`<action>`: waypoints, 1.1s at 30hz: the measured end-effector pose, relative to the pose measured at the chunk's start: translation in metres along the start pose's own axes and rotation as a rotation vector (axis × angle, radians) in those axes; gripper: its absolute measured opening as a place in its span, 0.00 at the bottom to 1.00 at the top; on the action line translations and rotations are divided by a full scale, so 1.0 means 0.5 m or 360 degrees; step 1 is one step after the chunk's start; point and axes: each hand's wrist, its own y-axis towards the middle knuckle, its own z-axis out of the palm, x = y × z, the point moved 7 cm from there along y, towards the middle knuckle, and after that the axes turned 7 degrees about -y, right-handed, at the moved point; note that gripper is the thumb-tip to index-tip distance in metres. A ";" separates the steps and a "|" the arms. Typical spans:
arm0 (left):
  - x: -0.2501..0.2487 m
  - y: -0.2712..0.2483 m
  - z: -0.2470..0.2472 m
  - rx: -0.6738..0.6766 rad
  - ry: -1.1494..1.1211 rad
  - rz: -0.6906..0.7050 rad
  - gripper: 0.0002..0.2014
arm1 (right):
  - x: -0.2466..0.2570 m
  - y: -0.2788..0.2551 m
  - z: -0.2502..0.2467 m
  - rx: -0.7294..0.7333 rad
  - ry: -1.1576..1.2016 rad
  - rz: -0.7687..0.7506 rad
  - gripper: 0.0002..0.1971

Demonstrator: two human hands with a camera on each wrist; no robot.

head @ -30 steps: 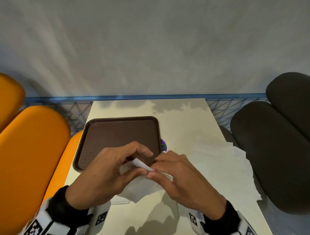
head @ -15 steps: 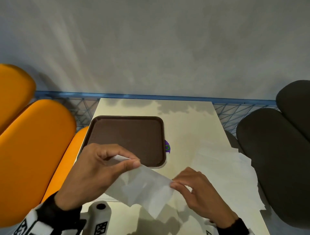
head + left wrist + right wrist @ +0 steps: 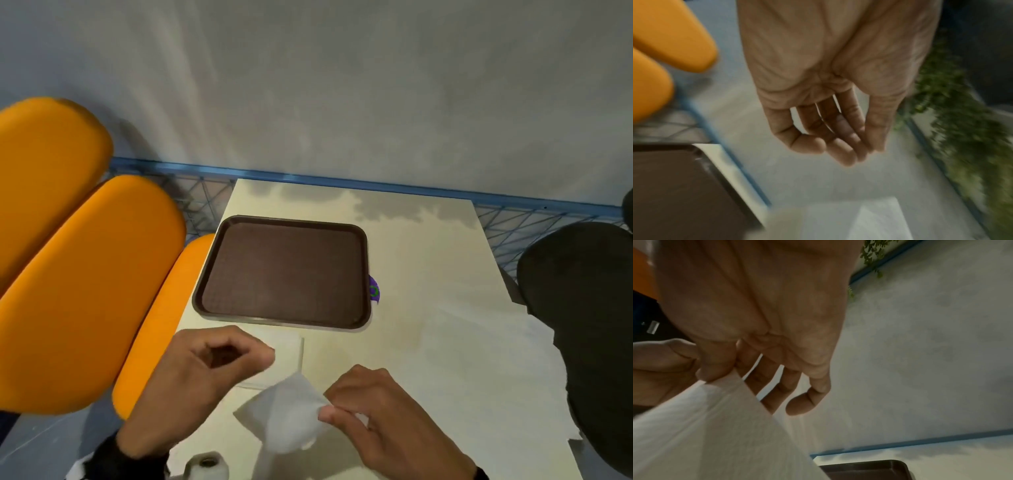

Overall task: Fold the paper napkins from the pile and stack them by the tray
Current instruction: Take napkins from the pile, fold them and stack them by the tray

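Pinching a white napkin [image 3: 291, 414] in the right hand [image 3: 387, 421], left hand [image 3: 191, 380] loosely curled, seemingly empty

Orange seats [image 3: 78, 274], dark chair [image 3: 582, 308]

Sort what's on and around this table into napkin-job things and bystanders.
Job:
- napkin pinched by right hand
- left hand, holding nothing
- folded napkins beside the tray
- loose napkin pile

Bystanders:
- orange seats
- dark seat
- purple sticker
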 end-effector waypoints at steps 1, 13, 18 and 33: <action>0.014 0.002 -0.021 0.0023 -0.0080 -0.0050 0.14 | 0.001 0.006 0.007 0.0044 -0.0009 -0.0010 0.17; 0.271 0.051 -0.123 0.0143 -0.0104 -0.0666 0.09 | -0.083 0.097 0.186 0.0466 0.0886 0.0878 0.08; 0.423 0.094 -0.194 -0.0087 -0.0018 -0.0901 0.08 | -0.154 0.135 0.274 -0.0056 0.1434 0.1444 0.06; 0.551 0.166 -0.232 -0.0507 0.0548 -0.0864 0.13 | -0.256 0.180 0.372 -0.0505 0.0719 0.1831 0.15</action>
